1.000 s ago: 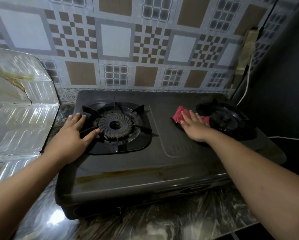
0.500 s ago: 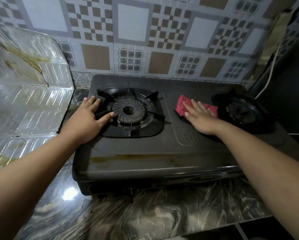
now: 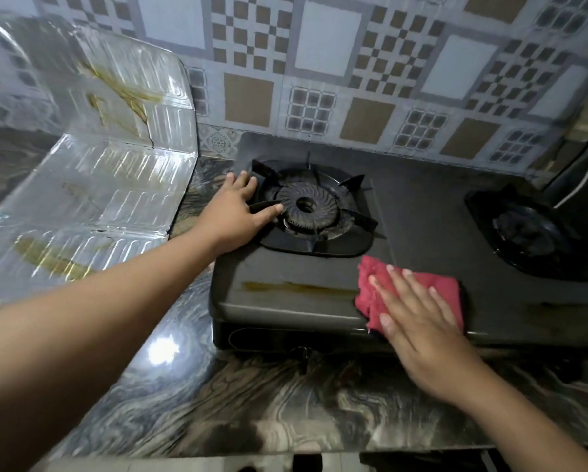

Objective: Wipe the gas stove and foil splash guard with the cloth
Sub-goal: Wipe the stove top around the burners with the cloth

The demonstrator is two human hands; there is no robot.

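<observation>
Item: gas stove, on the marbled worktop. My right hand, grip open and flat, presses the red cloth onto its front edge; a brown streak lies just left, unwiped. My left hand, open, braces the left burner. Foil splash guard: stained, apparently not yet wiped.

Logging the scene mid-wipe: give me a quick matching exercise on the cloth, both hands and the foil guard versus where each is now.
Things:
1. red cloth
2. left hand
3. right hand
4. foil splash guard

Places:
A. resting beside the left burner
B. left of the stove, brown-streaked
C. on the stove's front edge
D. pressed flat on the cloth

Pairs: 1-C, 2-A, 3-D, 4-B
</observation>
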